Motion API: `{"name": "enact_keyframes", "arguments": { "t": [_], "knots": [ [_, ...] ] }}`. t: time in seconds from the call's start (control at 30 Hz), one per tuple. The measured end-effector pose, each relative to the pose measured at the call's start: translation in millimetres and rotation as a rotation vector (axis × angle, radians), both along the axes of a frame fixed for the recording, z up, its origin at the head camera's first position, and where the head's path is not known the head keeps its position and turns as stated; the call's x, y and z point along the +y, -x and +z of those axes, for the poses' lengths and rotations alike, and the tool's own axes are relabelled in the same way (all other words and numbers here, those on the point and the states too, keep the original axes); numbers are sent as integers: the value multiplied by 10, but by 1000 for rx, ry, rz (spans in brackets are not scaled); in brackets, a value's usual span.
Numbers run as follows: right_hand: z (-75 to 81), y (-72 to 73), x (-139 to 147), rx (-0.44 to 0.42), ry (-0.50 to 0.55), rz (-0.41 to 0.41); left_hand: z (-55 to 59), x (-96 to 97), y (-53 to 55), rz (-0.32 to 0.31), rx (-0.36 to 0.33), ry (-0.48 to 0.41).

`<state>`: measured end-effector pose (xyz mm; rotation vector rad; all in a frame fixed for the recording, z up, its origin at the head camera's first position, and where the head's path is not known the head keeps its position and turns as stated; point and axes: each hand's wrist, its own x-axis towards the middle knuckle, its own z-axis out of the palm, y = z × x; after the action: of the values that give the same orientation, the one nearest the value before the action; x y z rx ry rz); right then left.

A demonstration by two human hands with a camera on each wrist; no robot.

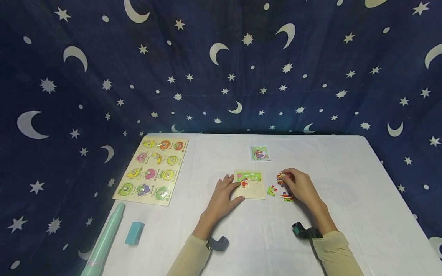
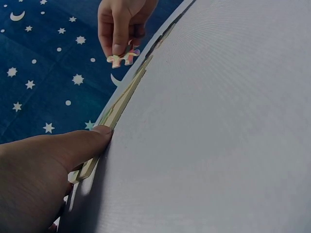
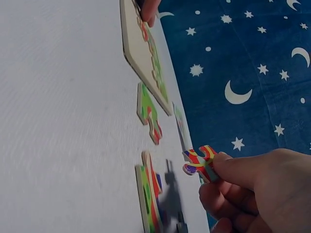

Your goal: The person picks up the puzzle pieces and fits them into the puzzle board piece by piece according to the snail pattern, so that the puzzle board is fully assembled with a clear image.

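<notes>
A small wooden puzzle board lies mid-table with a green strip of fitted pieces along its far side and a red piece below them. My left hand rests at the board's left side, fingers extended; one fingertip touches near the red piece, and the thumb lies against the edge. Between thumb and fingers, my right hand pinches a multicoloured puzzle piece, held above the table right of the board. Below it lie a green and red puzzle piece and a striped puzzle piece or pieces, partly overlapped by the hand.
Beyond the board lies a small picture card. A larger fruit puzzle board covers the table's far left. Nearer, a light-blue block and a pale green tube-like object sit by the left edge. Starry cloth hangs behind the table.
</notes>
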<state>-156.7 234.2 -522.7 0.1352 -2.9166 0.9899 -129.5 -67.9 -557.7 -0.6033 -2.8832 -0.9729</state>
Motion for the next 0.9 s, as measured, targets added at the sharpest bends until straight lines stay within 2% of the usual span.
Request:
{"name": "enact_keyframes", "arguments": {
  "t": [0.33,0.9],
  "knots": [
    [13,39,-201,3,37,-2,-10,-5,2,-4,12,2],
    [2,106,-585,52,107,83,-21,-15,3,-9,30,4]
  ]
}}
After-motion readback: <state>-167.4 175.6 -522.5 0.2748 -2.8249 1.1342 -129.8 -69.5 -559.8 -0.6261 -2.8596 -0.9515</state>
